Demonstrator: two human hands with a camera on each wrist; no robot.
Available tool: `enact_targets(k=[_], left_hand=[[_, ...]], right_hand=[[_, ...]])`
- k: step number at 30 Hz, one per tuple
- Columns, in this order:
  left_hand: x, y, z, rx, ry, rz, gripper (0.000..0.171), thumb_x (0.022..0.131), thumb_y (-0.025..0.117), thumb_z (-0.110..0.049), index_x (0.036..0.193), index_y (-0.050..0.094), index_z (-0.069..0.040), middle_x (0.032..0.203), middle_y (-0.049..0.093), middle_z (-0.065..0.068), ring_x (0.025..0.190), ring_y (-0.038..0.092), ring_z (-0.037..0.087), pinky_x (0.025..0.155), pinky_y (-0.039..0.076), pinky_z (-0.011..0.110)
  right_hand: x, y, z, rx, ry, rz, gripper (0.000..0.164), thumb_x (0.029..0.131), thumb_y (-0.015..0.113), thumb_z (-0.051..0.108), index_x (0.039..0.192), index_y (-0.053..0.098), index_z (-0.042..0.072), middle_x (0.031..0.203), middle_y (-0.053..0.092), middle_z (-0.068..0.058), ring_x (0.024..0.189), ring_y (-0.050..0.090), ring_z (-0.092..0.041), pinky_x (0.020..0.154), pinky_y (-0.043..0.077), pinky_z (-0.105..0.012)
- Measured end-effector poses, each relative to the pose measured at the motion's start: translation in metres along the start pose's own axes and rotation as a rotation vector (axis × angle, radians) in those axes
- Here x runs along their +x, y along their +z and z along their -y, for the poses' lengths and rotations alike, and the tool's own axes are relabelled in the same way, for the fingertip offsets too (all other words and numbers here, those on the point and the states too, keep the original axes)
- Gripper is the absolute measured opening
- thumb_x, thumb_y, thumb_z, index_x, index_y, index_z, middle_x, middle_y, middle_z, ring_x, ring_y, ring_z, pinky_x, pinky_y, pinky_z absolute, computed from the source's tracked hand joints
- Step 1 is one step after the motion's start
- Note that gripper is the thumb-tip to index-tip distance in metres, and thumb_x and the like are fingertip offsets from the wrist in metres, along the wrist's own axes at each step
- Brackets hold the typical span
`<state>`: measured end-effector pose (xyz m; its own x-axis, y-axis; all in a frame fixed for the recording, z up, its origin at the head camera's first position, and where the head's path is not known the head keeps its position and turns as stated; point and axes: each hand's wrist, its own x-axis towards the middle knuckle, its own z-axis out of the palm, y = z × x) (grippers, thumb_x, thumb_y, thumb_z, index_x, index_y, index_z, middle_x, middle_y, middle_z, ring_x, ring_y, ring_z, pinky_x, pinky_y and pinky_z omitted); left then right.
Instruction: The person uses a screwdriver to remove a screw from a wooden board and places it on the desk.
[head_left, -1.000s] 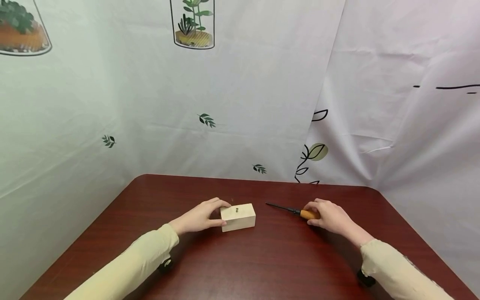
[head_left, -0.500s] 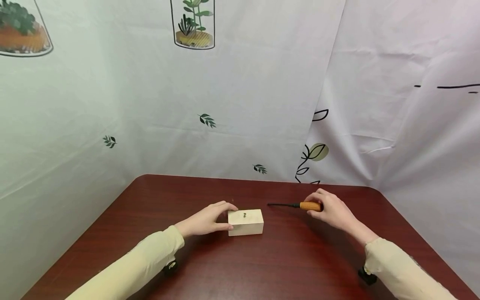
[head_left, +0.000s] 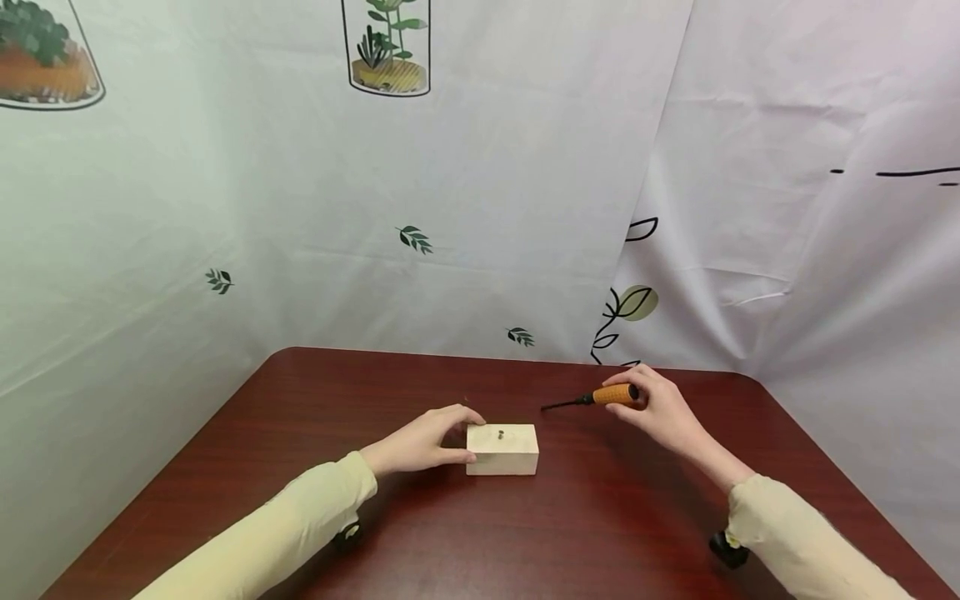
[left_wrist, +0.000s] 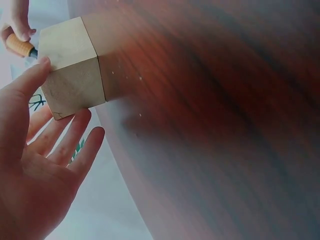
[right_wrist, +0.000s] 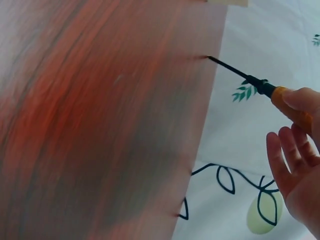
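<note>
A pale wooden block [head_left: 502,452] sits on the table, with small dark marks on its top that are too small to make out. My left hand [head_left: 422,440] grips its left end between thumb and fingers; the left wrist view shows the thumb on one face of the block [left_wrist: 72,67] and fingertips at another. To the right, my right hand [head_left: 660,408] pinches the orange handle of a screwdriver [head_left: 617,394]. Its dark shaft points left and slopes down. In the right wrist view the tip of the screwdriver [right_wrist: 232,69] is at or just above the tabletop.
The dark red wooden table [head_left: 480,533] has rounded far corners. A white curtain [head_left: 480,167] printed with leaves and jars hangs behind it and along the sides. Dark wrist devices show below both sleeves.
My left hand has slid the block to the right and slightly nearer, turning it squarer to me. The right hand has raised the screwdriver's handle off the table.
</note>
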<state>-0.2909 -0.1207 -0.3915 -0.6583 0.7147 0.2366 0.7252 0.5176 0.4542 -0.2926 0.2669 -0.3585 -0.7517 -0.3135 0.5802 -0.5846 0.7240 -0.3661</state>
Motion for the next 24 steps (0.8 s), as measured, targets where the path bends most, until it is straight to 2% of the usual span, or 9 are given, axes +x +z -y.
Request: enact_targets(k=[5,11,15,19,24], left_hand=[[0.004,0.004,-0.002,0.001,0.009,0.009,0.045,0.09,0.072,-0.033,0.129,0.057,-0.014,0.125,0.062,0.001,0.112,0.063,0.014,0.096,0.052,0.034],[0.007,0.009,-0.005,-0.036,0.018,0.011,0.046,0.089,0.074,-0.032,0.128,0.057,-0.014,0.125,0.062,0.002,0.11,0.064,0.014,0.095,0.053,0.031],[0.009,0.012,-0.007,-0.06,0.023,0.01,0.046,0.088,0.075,-0.032,0.127,0.058,-0.013,0.124,0.062,0.003,0.107,0.065,0.014,0.093,0.054,0.029],[0.009,0.014,-0.01,-0.067,0.008,0.005,0.046,0.087,0.077,-0.031,0.127,0.059,-0.015,0.124,0.063,0.001,0.109,0.064,0.013,0.095,0.054,0.029],[0.006,0.015,-0.014,-0.102,-0.021,-0.008,0.046,0.086,0.078,-0.031,0.126,0.06,-0.017,0.122,0.063,-0.001,0.11,0.063,0.012,0.095,0.053,0.028]], right_hand=[[0.003,-0.004,0.009,0.088,0.05,0.012,0.029,0.081,0.082,0.017,0.108,0.072,0.02,0.098,0.063,0.004,0.068,0.059,-0.002,0.063,0.05,-0.02],[0.008,-0.007,0.019,0.161,0.031,0.031,0.027,0.084,0.08,0.02,0.109,0.07,0.022,0.102,0.065,0.002,0.079,0.068,-0.006,0.07,0.056,-0.021],[0.013,-0.008,0.025,0.148,0.013,0.023,0.029,0.084,0.079,0.022,0.111,0.07,0.022,0.107,0.071,0.005,0.089,0.065,0.001,0.076,0.055,-0.022],[0.019,-0.01,0.035,0.101,-0.002,-0.014,0.034,0.084,0.079,0.024,0.116,0.068,0.023,0.11,0.072,0.007,0.095,0.061,0.004,0.082,0.048,-0.019],[0.026,-0.01,0.053,0.158,-0.017,-0.102,0.049,0.085,0.078,0.017,0.13,0.06,0.026,0.113,0.073,-0.001,0.089,0.068,0.0,0.075,0.05,-0.013]])
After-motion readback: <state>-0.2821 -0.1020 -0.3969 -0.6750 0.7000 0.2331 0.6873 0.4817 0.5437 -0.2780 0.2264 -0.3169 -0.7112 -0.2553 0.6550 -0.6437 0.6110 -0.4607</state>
